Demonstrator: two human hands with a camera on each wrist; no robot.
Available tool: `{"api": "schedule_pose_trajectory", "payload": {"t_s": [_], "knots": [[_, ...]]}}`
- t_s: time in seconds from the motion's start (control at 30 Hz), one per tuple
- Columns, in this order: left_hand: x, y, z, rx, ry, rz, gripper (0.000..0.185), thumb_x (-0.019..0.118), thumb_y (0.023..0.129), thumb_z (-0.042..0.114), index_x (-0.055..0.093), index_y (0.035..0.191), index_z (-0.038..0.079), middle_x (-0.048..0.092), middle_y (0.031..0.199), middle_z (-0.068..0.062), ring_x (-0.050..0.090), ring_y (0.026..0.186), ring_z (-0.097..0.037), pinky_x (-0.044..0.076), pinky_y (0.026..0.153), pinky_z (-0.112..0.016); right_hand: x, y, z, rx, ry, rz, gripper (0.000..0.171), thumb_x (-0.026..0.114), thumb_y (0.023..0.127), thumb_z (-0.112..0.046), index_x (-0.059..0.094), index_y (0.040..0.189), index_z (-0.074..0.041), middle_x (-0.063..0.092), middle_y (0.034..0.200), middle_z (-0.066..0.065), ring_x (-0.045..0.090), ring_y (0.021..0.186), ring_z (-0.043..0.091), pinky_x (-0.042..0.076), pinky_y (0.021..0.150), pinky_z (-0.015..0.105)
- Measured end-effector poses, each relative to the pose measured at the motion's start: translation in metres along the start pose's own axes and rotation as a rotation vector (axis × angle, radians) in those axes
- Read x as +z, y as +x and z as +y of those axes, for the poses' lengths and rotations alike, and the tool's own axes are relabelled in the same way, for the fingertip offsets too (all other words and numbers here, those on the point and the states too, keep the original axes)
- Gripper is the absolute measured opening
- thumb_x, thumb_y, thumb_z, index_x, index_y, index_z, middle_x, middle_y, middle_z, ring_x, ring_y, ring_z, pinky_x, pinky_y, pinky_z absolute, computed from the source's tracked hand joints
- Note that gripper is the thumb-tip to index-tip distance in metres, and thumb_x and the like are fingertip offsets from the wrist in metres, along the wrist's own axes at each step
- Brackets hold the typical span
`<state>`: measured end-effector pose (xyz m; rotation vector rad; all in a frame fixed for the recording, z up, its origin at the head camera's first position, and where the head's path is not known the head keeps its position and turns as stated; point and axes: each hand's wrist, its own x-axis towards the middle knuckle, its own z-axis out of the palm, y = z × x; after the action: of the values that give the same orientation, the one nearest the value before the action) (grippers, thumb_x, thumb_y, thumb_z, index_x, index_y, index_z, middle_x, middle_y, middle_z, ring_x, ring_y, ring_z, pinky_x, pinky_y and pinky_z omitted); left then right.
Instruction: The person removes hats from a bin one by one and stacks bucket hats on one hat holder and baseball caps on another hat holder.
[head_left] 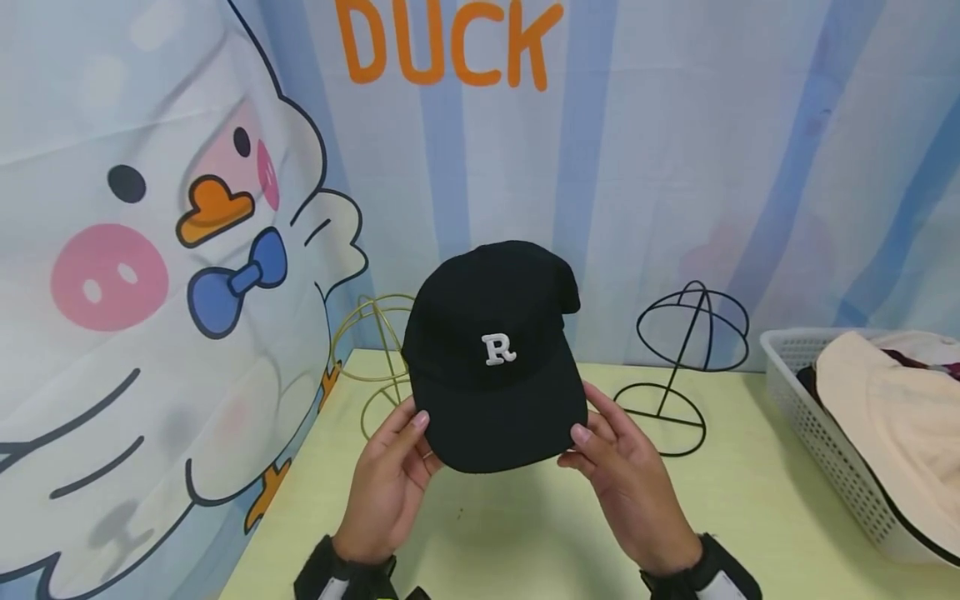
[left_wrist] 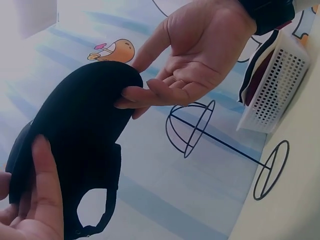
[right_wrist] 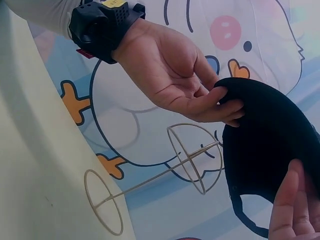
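A black cap (head_left: 491, 358) with a white letter R on its front is held up over the pale yellow table (head_left: 525, 533), brim toward me. My left hand (head_left: 411, 440) pinches the brim's left edge, thumb on top and fingers beneath. On the brim's right edge my right hand (head_left: 592, 448) pinches the same way. In the left wrist view the cap (left_wrist: 75, 135) shows its underside and back strap, with the right hand (left_wrist: 195, 60) gripping its rim. The right wrist view shows the cap (right_wrist: 270, 145) with the left hand (right_wrist: 175, 75) on its edge.
A gold wire hat stand (head_left: 375, 367) stands behind the cap on the left, and a black wire hat stand (head_left: 686, 358) on the right. A white perforated basket (head_left: 825, 442) at the right edge holds a cream hat (head_left: 892, 408) and other items. A cartoon duck backdrop hangs close behind.
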<state>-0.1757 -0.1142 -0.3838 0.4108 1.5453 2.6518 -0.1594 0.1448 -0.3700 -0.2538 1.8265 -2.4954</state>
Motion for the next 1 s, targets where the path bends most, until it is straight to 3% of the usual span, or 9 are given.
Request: {"api": "schedule_pose_trajectory", "payload": {"t_s": [0.13,0.27,0.37,0.47,0.67,0.9,1.0], "knots": [[0.000,0.004,0.005,0.012,-0.009,0.012,0.039,0.043,0.109,0.018,0.041,0.147,0.007,0.065,0.113,0.006,0.067,0.099,-0.005,0.057,0.088,-0.022,0.004,0.006,-0.001,0.006,0.007,-0.017,0.057,0.056,0.104,-0.015,0.032,0.156,-0.017,0.064,0.124,0.002,0.066,0.101,0.014,0.056,0.091,0.029],[-0.001,0.008,0.011,0.018,-0.021,0.028,0.046,0.041,0.110,0.020,0.033,0.153,0.006,0.064,0.118,0.007,0.066,0.101,-0.004,0.056,0.089,-0.021,0.010,0.011,-0.002,0.001,0.035,-0.049,0.060,0.055,0.104,-0.015,0.029,0.158,-0.017,0.069,0.115,0.000,0.066,0.098,0.014,0.056,0.090,0.028],[-0.004,0.012,0.017,0.026,-0.035,0.041,0.052,0.040,0.111,0.023,0.027,0.158,0.007,0.061,0.132,0.008,0.065,0.107,-0.003,0.056,0.092,-0.021,0.014,0.016,-0.001,-0.001,0.048,-0.087,0.063,0.054,0.104,-0.015,0.025,0.160,-0.018,0.072,0.108,-0.002,0.068,0.095,0.013,0.056,0.091,0.028],[-0.007,0.015,0.021,0.038,-0.029,0.043,0.054,0.038,0.111,0.025,0.024,0.160,0.011,0.058,0.139,0.007,0.064,0.105,-0.003,0.056,0.090,-0.020,0.019,0.021,0.000,-0.008,0.055,-0.127,0.065,0.053,0.105,-0.015,0.021,0.161,-0.019,0.072,0.111,-0.003,0.069,0.096,0.013,0.056,0.092,0.028],[-0.016,0.020,0.026,0.044,-0.039,0.038,0.056,0.037,0.111,0.029,0.019,0.162,0.016,0.047,0.153,0.006,0.062,0.117,-0.003,0.054,0.098,-0.022,0.029,0.032,0.002,-0.026,0.078,-0.167,0.068,0.052,0.105,-0.013,0.017,0.162,-0.022,0.070,0.120,-0.002,0.069,0.101,0.013,0.055,0.093,0.027],[-0.026,0.023,0.032,0.090,-0.034,0.072,0.054,0.035,0.111,0.031,0.020,0.162,0.018,0.054,0.138,0.008,0.063,0.100,0.000,0.055,0.092,-0.019,0.044,0.046,0.003,-0.042,0.092,-0.215,0.069,0.052,0.105,-0.013,0.016,0.162,-0.024,0.068,0.122,-0.001,0.068,0.103,0.013,0.055,0.094,0.027],[-0.030,0.024,0.035,0.107,-0.049,0.075,0.055,0.035,0.111,0.031,0.018,0.162,0.021,0.049,0.144,0.008,0.063,0.102,0.000,0.055,0.092,-0.019,0.050,0.051,0.004,-0.045,0.095,-0.229,0.065,0.052,0.105,-0.014,0.020,0.161,-0.026,0.068,0.122,-0.001,0.068,0.103,0.013,0.055,0.094,0.027]]}}
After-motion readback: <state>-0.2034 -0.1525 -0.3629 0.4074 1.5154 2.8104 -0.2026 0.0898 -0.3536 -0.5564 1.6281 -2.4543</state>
